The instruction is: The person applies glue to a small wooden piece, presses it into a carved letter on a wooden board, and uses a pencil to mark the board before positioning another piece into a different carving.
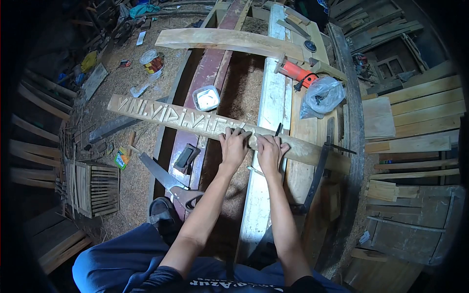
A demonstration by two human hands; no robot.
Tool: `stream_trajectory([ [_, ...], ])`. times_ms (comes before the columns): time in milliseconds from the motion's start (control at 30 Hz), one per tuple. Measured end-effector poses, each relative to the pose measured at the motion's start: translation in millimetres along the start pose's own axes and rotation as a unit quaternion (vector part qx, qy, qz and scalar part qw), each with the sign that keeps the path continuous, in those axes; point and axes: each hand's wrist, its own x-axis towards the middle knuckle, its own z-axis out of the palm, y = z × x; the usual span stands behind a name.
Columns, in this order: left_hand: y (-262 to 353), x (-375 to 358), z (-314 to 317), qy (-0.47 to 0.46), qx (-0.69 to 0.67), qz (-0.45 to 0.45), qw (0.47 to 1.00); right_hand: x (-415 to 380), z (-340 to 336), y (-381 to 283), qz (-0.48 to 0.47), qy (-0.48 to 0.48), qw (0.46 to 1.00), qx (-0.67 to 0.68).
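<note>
A long wooden plank (193, 121) with raised carved letters lies across the bench beams. My left hand (235, 147) is closed at its near edge, fingers curled over the top beside the last letters. Close on the right, my right hand (269, 152) has its fingers bent and pressed down on the same plank. A small pale pointed shape shows between the hands; I cannot make out what it is. A slim black object (279, 129) sticks up just beyond the right fingers. A dark metal clamp (320, 171) crosses the plank's right end.
A white plastic tub (206, 98), a black block-shaped object (186, 158) and a handsaw (168, 180) sit on the left beam. Further back are a curved board (229, 40), a red power tool (295, 73) and a plastic bag (322, 96). A wooden crate (93, 189) stands on the floor.
</note>
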Motion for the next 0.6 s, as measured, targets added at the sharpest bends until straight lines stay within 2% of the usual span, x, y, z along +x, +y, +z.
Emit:
stream_trajectory([
  [167, 0.5, 0.7, -0.6, 0.0, 0.006, 0.005, 1.0, 2.9, 2.2, -4.4, -0.024, 0.015, 0.999, -0.016],
  [600, 4.6, 2.3, -5.7, -0.029, 0.03, -0.009, 0.999, 6.2, 1.9, -8.4, -0.01, 0.007, 1.0, -0.022],
])
